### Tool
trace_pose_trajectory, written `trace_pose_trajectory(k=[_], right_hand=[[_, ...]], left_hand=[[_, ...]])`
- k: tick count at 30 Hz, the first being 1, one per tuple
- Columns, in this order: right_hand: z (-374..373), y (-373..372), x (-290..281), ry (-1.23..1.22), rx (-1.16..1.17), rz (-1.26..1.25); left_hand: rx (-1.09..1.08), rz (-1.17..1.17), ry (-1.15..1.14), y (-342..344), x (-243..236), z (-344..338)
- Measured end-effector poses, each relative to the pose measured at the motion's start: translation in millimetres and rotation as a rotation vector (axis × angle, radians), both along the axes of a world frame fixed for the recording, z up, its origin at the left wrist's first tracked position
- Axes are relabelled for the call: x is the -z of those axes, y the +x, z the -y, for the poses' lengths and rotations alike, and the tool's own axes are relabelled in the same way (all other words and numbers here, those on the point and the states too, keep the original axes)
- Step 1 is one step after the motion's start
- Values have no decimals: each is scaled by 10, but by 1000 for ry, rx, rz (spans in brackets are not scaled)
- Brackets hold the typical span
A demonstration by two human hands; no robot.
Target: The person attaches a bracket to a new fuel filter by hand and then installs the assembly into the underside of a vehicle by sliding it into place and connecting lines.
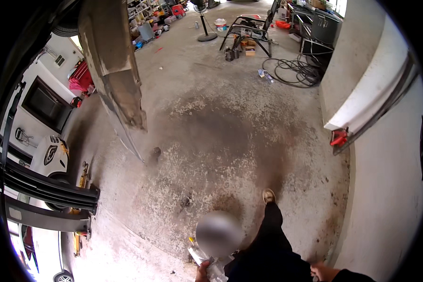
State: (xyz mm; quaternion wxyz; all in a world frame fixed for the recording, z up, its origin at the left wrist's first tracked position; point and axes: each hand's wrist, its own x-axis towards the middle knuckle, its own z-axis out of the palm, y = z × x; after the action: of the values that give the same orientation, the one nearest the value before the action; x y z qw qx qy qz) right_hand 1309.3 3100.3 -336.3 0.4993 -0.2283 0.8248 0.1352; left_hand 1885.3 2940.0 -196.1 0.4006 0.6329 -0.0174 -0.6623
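Observation:
At the lower edge, my left hand [202,271] is closed around a clear plastic container [198,256] with a small yellow tip. A blurred grey round patch covers part of the view just beyond it, so the container's full shape is hidden. My right hand [322,271] hangs low on the right beside my dark clothing, its fingers curled. Whether anything is inside those fingers cannot be made out. One of my legs stretches forward, with a tan shoe [269,196] on the stained concrete floor [211,155].
Black lift arms [51,188] jut in from the left, and a worn panel [108,61] hangs down overhead. A white wall [385,197] runs along the right. Ahead are a coiled black hose [298,73], a folding chair [251,28] and a standing fan [206,33].

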Motion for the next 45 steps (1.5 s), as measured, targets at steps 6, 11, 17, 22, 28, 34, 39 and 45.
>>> trace_pose_trajectory(k=[6, 11, 17, 22, 28, 34, 39, 45], right_hand=[[720, -1464, 1018, -298, -262, 30], [3802, -1138, -651, -461, 337, 220], [5572, -1256, -1558, -659, 272, 141], [6313, -680, -1518, -553, 88, 322], [7350, 376, -1469, -475, -27, 714], [8892, 1011, -1100, -477, -176, 618], [9869, 1016, -424, -935, -419, 518], [11690, 1236, -1210, -529, 152, 462]], left_hand=[[-47, 98, -50, -1226, 231, 1745], [-2, 88, -176, -1834, -117, 2692], [430, -194, -137, -2324, -530, 3329], [550, -218, -125, -2683, -604, 4182], [533, -160, -41, -2700, -679, 5540], [443, -290, -95, -2564, 286, 7262], [559, -353, -195, -2396, 49, 9053], [593, -337, -347, -2215, -24, 10879]])
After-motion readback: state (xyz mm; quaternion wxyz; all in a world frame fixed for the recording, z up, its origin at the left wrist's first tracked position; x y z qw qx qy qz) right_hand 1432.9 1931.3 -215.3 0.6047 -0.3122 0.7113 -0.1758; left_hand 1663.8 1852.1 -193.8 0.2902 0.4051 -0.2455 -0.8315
